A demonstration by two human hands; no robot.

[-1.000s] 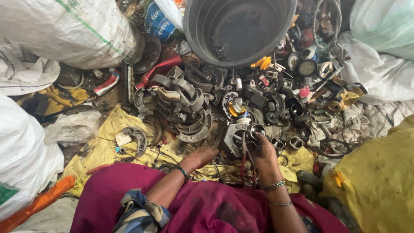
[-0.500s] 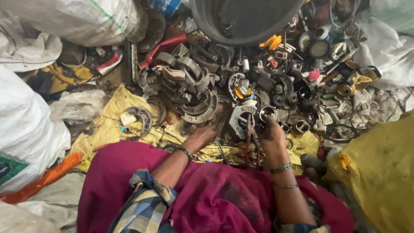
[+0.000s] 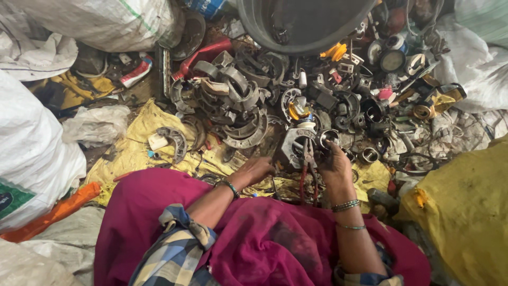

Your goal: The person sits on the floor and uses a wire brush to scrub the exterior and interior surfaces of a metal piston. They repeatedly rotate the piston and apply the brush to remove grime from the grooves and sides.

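Below the big dark tub [image 3: 304, 24], on the floor, lies a heap of grey metal clamps and rings [image 3: 233, 103] spread over a yellow cloth [image 3: 135, 151]. At the near edge of that heap, straight below the tub, the right hand [image 3: 334, 170] is raised with its fingers curled around a small shiny metal ring [image 3: 329, 137], pinching it at the fingertips. Just beside that hand, on its tub-left side, red-handled pliers [image 3: 308, 169] stand among the scrap, their tips against a round grey housing [image 3: 296, 145]; whether the hand also grips the handles I cannot tell. The left hand [image 3: 255, 170] rests lower left of the housing, fingers loosely bent and pressed onto the cloth, holding nothing visible. White sacks [image 3: 100, 21] sit left of the tub, and a yellow sack [image 3: 465, 212] lies far below it to the right.
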